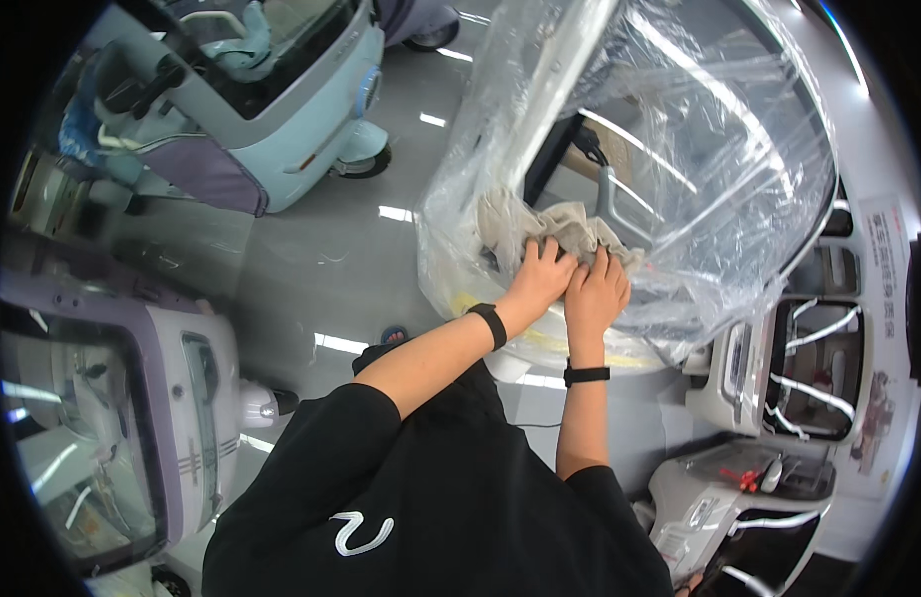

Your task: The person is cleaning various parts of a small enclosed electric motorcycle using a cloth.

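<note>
My left hand (540, 277) and my right hand (597, 289) lie side by side on a crumpled beige cloth (568, 224), their fingers bent into its lower edge. The cloth rests at the side of a small enclosed vehicle wrapped in clear plastic film (729, 216). Through the film and the window opening show a grey curved handle (617, 205), a black part and a piece of brown cardboard (594, 153). Both wrists wear black bands. My fingertips are partly hidden in the folds, so how firmly they hold the cloth is hard to see.
A light-blue and grey small vehicle (303, 145) stands at the upper left, a purple and white one (184, 418) at the lower left. More white vehicles (736, 380) line the right side by a wall with a printed poster. Grey tiled floor (281, 261) lies between them.
</note>
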`<state>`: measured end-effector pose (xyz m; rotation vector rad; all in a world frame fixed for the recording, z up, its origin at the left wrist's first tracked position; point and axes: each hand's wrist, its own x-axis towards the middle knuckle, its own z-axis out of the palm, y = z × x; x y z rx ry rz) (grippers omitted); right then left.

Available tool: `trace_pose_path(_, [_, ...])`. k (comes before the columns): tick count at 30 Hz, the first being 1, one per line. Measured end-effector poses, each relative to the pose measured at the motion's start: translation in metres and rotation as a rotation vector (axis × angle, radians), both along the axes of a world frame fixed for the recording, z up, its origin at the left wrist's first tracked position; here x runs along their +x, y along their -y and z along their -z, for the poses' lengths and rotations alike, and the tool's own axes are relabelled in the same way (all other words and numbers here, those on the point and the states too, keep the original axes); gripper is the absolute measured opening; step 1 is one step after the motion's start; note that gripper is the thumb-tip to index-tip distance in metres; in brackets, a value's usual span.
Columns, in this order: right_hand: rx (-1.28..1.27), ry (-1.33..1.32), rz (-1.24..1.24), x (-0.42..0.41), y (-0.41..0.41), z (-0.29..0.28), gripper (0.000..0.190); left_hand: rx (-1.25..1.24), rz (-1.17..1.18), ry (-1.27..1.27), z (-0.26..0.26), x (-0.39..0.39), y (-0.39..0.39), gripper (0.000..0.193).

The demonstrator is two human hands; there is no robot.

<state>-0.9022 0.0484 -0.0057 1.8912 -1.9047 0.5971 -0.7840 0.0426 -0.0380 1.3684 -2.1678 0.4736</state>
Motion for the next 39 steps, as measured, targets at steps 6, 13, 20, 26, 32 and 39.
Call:
trace_pose_path(6, [-0.044,-0.068,-0.065,-0.008,0.011,-0.011,0.023,0.145,0.063,-0.023,-0.004,-0.007,0.009,0.024])
trace_pose_path(13, [0.165,-0.143,-0.152,-0.020,0.026,-0.020,0.022,0.447,0.205,-0.031,-0.021,0.013,0.012,0.043])
trace_pose_path(20, [0.197,-0.090,-0.114,-0.019,0.030,-0.021,0.030,0.534,0.272,-0.013,-0.028,0.023,0.022,0.043])
trace_pose_path(26, [0.161,-0.093,-0.103,-0.025,0.022,-0.020,0.034,0.703,0.325,0.071,-0.049,0.020,0.030,0.040])
trace_pose_path(32, [0.169,-0.010,-0.071,-0.022,0.012,-0.017,0.034,0.827,0.344,0.158,-0.058,0.020,0.031,0.041])
trace_pose_path(39, [0.196,0.099,-0.051,-0.022,-0.003,-0.014,0.033,0.802,0.338,0.149,-0.061,0.023,0.013,0.049])
